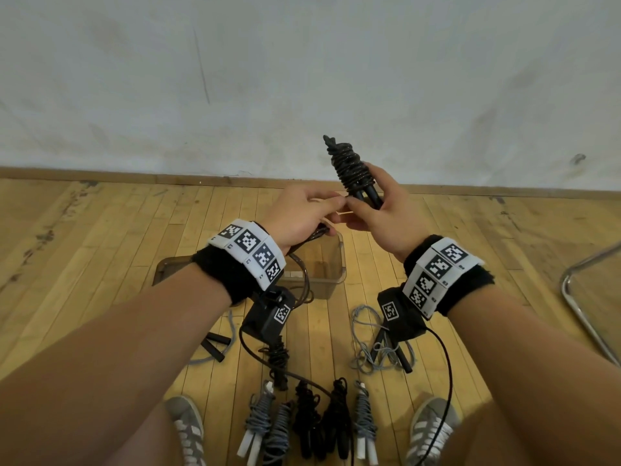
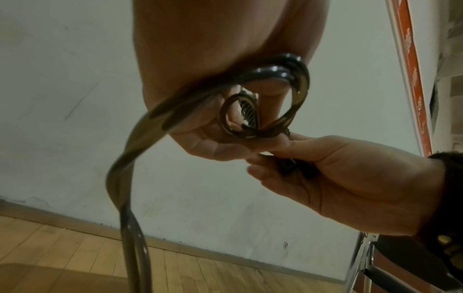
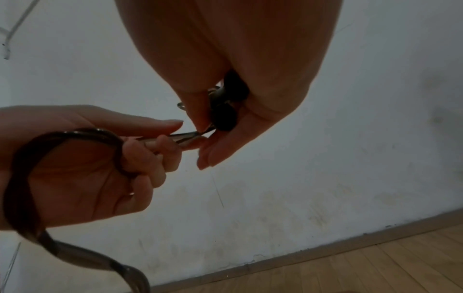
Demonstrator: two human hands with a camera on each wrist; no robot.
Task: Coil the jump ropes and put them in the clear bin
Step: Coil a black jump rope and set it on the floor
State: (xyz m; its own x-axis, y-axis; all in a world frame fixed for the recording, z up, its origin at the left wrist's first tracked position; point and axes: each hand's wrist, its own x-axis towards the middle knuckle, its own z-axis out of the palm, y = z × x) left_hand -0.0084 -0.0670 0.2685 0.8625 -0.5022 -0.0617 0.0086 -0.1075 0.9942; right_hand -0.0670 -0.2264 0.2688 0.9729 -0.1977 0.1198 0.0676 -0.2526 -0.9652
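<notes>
Nearest, on the floor (image 1: 100,230): coiled jump ropes (image 1: 304,422) in a row by the feet, evidently awaiting binning. Beyond: clear bin (image 1: 327,260). Above it, right hand (image 1: 379,210) grips a black wound rope (image 1: 349,169) by its handles; left hand (image 1: 302,213) pinches its loose cord (image 2: 298,95) taut, probably for final wraps.

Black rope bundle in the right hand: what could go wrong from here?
1. The right hand grips only the handles of the black rope bundle; the wraps may loosen.
2. The cord looped around the left hand hangs down and could snag.
3. The clear bin sits below, partly hidden by the forearm; a drop may miss.
</notes>
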